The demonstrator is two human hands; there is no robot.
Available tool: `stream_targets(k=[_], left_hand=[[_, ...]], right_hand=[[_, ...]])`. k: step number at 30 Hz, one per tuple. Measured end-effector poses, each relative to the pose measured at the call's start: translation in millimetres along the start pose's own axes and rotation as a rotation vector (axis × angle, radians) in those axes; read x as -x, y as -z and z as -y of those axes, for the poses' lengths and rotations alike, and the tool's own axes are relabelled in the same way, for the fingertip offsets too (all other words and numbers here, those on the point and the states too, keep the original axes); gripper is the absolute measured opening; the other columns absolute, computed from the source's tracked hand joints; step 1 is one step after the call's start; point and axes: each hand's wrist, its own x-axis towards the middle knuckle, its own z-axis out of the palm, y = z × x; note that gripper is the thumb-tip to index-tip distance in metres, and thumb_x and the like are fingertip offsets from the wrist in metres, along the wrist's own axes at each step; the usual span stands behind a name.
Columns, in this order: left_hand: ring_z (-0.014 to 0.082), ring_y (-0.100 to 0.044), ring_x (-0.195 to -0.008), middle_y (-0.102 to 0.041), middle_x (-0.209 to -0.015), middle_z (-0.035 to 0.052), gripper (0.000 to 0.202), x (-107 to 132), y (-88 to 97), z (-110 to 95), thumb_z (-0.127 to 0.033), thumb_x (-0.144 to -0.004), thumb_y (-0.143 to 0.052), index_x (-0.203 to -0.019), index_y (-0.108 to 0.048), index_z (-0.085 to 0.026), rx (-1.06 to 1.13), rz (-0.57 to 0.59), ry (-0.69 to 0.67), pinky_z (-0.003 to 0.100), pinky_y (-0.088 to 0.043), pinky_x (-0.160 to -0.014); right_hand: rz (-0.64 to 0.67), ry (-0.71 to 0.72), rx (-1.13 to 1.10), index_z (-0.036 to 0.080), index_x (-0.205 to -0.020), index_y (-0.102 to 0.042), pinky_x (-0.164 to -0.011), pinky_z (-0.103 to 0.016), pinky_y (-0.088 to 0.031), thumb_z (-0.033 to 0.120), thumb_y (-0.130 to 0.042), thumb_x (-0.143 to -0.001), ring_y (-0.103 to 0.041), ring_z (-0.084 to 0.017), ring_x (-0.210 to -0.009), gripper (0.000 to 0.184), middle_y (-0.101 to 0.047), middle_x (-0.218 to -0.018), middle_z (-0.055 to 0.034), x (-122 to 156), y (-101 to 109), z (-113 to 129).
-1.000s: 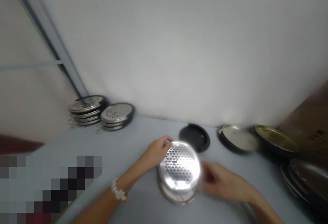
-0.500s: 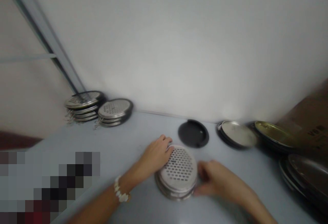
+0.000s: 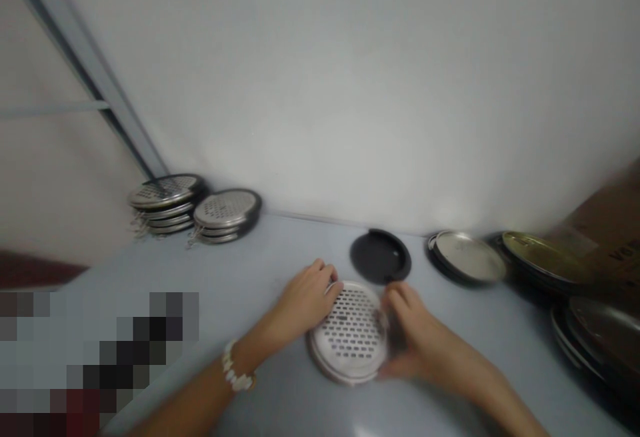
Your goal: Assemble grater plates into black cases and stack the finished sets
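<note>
A round slotted metal plate [image 3: 353,333] lies on the grey table in front of me, with more metal rims showing beneath its near edge. My left hand [image 3: 313,293] is closed on its upper left rim, fingers over the far side and thumb on the top. Round the right side curves my right hand [image 3: 413,333], its fingers at the upper right rim and thumb low by the near right edge. This hand is somewhat blurred. Just beyond the plate sits a black round shallow lid-like piece [image 3: 380,257].
Two stacks of slotted metal plates with black rims, a taller one [image 3: 167,191] and a lower one [image 3: 227,210], stand at the back left. Along the right are a pale round plate [image 3: 470,257], a yellowish one [image 3: 545,257], dark round pieces [image 3: 605,330] and a cardboard box [image 3: 613,223].
My right hand's fingers have moved forward along the right rim to its upper part. The plate has shifted slightly within the stack. My left hand keeps its place.
</note>
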Motion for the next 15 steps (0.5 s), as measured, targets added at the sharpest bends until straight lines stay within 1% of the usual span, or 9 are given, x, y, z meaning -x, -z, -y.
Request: stream_targets(k=[1,3,4,6,9,13,15], left_hand=[[0.0224,-0.064,-0.091,-0.066,-0.099,0.0078,0.026,0,0.2,0,-0.032,-0.098,-0.043,-0.095,-0.065,-0.019,-0.009,0.001,0.006,0.034,-0.046,-0.083],[0.0225,-0.064,-0.090,-0.067,-0.097,0.0081,0.027,0,0.4,0,-0.033,-0.099,-0.043,-0.093,-0.064,-0.018,-0.032,0.006,0.016,0.033,-0.046,-0.081],[0.0227,-0.065,-0.090,-0.068,-0.096,0.0082,0.027,0,0.4,0,-0.033,-0.099,-0.042,-0.093,-0.064,-0.018,-0.044,0.009,0.019,0.033,-0.046,-0.080],[0.0230,-0.065,-0.089,-0.069,-0.096,0.0084,0.028,0,0.9,-1,-0.033,-0.100,-0.040,-0.094,-0.063,-0.018,-0.061,0.015,0.023,0.033,-0.045,-0.079],[0.0228,-0.066,-0.088,-0.071,-0.096,0.0077,0.026,0,2.3,-1,-0.032,-0.100,-0.040,-0.095,-0.062,-0.019,-0.033,0.018,0.025,0.033,-0.045,-0.078],[0.0218,-0.067,-0.085,-0.072,-0.096,0.0065,0.022,0,3.9,-2,-0.030,-0.098,-0.044,-0.103,-0.062,-0.020,0.038,0.014,0.026,0.032,-0.046,-0.078],[0.0214,-0.067,-0.085,-0.073,-0.096,0.0062,0.023,0,3.9,-3,-0.030,-0.098,-0.044,-0.107,-0.062,-0.020,0.054,0.002,0.024,0.031,-0.046,-0.079]], right_hand=[[0.005,0.008,-0.024,0.020,-0.123,-0.052,-0.107,-0.043,-0.041,0.030,-0.094,-0.053,-0.045,-0.031,-0.127,0.082,-0.045,-0.135,-0.0113,1,-1,1],[0.040,0.011,-0.069,0.023,-0.142,-0.040,-0.116,-0.046,-0.032,0.033,-0.095,-0.051,-0.031,-0.034,-0.141,0.107,-0.029,-0.150,-0.0134,2,-4,2],[0.065,0.010,-0.087,0.024,-0.148,-0.033,-0.118,-0.048,-0.029,0.035,-0.095,-0.050,-0.026,-0.035,-0.144,0.117,-0.023,-0.155,-0.0138,2,-6,3],[0.103,0.016,-0.115,0.027,-0.154,-0.023,-0.120,-0.050,-0.026,0.036,-0.096,-0.049,-0.022,-0.037,-0.147,0.128,-0.015,-0.158,-0.0143,2,-11,6],[0.101,0.042,-0.133,0.030,-0.155,-0.019,-0.119,-0.053,-0.026,0.034,-0.095,-0.049,-0.020,-0.039,-0.148,0.131,-0.013,-0.159,-0.0146,0,-18,14],[0.065,0.055,-0.141,0.030,-0.155,-0.022,-0.119,-0.052,-0.026,0.028,-0.093,-0.052,-0.019,-0.038,-0.148,0.125,-0.014,-0.158,-0.0142,-1,-19,24],[0.072,0.059,-0.138,0.029,-0.154,-0.023,-0.119,-0.052,-0.026,0.029,-0.092,-0.053,-0.018,-0.039,-0.148,0.123,-0.012,-0.158,-0.0147,-2,-19,25]])
